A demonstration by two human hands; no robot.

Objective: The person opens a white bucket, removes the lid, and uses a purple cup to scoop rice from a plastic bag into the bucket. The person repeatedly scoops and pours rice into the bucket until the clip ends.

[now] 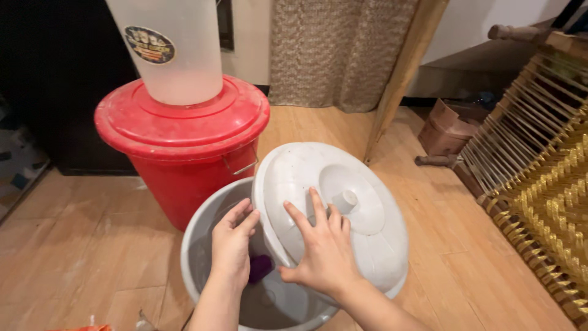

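Hands work at a grey bucket (196, 257) that stands on the floor. The left hand (231, 242) grasps the bucket's rim at about twelve o'clock, fingers curled over the edge beside the lid (334, 208). The right hand (324, 248) lies flat on the lid with fingers spread, pressing rather than gripping. The white lid sits tilted and shoved toward three o'clock, so half the bucket is open. Something purple (260, 266) lies inside, under the left wrist.

Risk, as I judge it: the lid rests on the rim only along one side and the flat palm has no real hold on it, so a push further right could send it sliding off onto the floor. The left fingers also sit close to the lid's edge and could be pinched if it slips back.

The floor (92, 245) is light wooden planking. At eleven o'clock stands a red tub (184, 153) with a pale container (177, 55) on top. A curtain (337, 49) hangs at twelve, a woven frame (539, 184) leans at three.
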